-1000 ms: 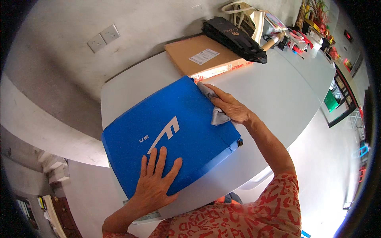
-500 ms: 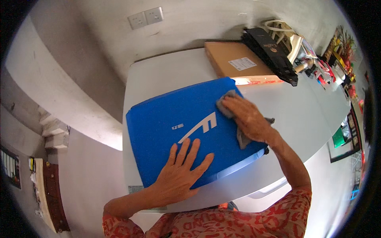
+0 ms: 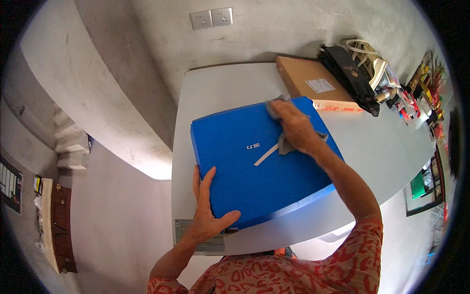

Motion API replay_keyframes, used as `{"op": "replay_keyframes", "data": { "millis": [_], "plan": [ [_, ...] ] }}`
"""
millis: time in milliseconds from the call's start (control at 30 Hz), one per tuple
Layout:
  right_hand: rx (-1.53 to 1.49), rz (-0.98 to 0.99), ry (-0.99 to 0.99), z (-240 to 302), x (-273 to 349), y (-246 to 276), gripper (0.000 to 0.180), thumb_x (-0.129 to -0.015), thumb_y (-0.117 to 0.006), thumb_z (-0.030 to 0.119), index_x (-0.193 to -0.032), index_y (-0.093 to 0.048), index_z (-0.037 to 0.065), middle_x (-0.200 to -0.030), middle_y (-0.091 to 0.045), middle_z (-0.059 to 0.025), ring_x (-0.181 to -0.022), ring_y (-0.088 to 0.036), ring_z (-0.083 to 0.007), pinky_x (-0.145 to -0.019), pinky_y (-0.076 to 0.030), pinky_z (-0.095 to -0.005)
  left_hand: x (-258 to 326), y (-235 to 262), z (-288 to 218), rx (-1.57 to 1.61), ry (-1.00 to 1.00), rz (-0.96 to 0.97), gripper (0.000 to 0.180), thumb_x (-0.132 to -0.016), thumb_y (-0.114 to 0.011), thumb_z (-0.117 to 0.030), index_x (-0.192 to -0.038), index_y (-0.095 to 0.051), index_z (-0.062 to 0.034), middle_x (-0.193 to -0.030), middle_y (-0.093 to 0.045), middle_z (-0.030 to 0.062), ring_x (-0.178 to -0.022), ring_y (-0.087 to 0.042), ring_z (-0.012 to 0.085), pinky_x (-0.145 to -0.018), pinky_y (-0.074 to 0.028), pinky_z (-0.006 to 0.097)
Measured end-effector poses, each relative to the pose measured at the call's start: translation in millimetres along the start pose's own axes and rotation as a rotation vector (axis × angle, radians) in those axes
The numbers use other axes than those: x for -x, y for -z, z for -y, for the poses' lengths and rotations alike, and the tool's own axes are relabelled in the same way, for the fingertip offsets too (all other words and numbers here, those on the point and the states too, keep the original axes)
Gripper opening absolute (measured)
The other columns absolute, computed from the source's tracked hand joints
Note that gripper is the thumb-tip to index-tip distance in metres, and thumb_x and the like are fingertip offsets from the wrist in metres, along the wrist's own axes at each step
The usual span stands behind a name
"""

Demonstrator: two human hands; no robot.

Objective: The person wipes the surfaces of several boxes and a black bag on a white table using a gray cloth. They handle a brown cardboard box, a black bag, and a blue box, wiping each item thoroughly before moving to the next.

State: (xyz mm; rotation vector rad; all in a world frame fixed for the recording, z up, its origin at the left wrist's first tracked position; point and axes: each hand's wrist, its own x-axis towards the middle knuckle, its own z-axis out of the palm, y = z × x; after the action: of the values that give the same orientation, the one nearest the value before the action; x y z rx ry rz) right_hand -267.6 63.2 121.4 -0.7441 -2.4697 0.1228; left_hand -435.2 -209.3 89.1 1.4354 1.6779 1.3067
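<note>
Right hand [image 3: 295, 128] is lying palm-down on top of the big flat blue rectangular box [image 3: 259, 164], fingers stretched toward the box's far edge and pressing a small crumpled grey cloth [image 3: 289, 142] against the surface. So it's not really gripping, more pinning the cloth flat under the palm, with bits of cloth sticking out on both sides of the hand. The forearm is coming in from the lower right, crossing the box's right corner, and the sleeve [image 3: 313, 264] is a red and cream patterned fabric.

Left hand [image 3: 208, 210] is sitting at the box's near left corner, fingers spread wide and pointing up over the blue top, thumb splayed out to the right along the near edge. It's bracing the box, not closed around anything.

The box itself is lying flat on the white round-cornered table [image 3: 215, 93], turned a bit so its corners are pointing off-square to the table edge, and it's covering most of the near half.

Further back, a flat brown cardboard parcel [image 3: 308, 83] is lying against the wall, just beyond the box's far corner. A black bag [image 3: 350, 78] is resting right beside that, and a white double wall socket [image 3: 211, 18] is up on the wall above.
</note>
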Motion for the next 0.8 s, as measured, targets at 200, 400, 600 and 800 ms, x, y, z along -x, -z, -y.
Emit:
{"op": "replay_keyframes", "data": {
  "millis": [200, 400, 600, 800],
  "plan": [
    [-0.166, 0.085, 0.353, 81, 9, -26, 0.037, -0.093, -0.053, 0.009, -0.13, -0.052, 0.009, -0.137, -0.05, -0.0172, -0.132, -0.044, -0.0358, -0.111, -0.034, -0.05, -1, -12, -7, 0.396, 0.094, 0.0, 0.096, -0.081, -0.07, -0.032, -0.153, -0.007, -0.0256, -0.148, -0.02, 0.0221, -0.131, -0.034, 0.0418, -0.101, -0.041, 0.057],
    [0.017, 0.152, 0.315, 73, -16, -12, 0.039, -0.094, -0.05, 0.01, -0.133, -0.05, 0.011, -0.136, -0.052, -0.0128, -0.128, -0.048, -0.0329, -0.107, -0.037, -0.0479, 7, -15, 5, 0.477, 0.036, -0.04, 0.089, -0.084, -0.062, -0.022, -0.154, -0.007, -0.0218, -0.151, -0.012, 0.0223, -0.133, -0.031, 0.039, -0.102, -0.041, 0.054],
    [0.045, 0.157, -0.149, -2, -41, -9, 0.04, -0.095, -0.048, 0.013, -0.135, -0.05, 0.011, -0.132, -0.054, -0.0179, -0.122, -0.052, -0.0338, -0.105, -0.039, -0.0486, 6, -18, 5, 0.448, -0.057, -0.052, 0.096, -0.084, -0.058, -0.019, -0.153, 0.008, -0.0203, -0.152, -0.007, 0.0238, -0.133, -0.03, 0.0396, -0.103, -0.038, 0.054],
    [-0.08, 0.243, -0.036, 17, -57, -26, 0.04, -0.095, -0.049, 0.014, -0.134, -0.051, 0.01, -0.123, -0.058, -0.0185, -0.111, -0.057, -0.0325, -0.1, -0.044, -0.045, 6, -17, -4, 0.596, 0.071, -0.045, 0.103, -0.081, -0.061, -0.018, -0.153, 0.013, -0.0167, -0.154, -0.007, 0.0278, -0.137, -0.027, 0.0386, -0.111, -0.027, 0.052]
  ]
}}
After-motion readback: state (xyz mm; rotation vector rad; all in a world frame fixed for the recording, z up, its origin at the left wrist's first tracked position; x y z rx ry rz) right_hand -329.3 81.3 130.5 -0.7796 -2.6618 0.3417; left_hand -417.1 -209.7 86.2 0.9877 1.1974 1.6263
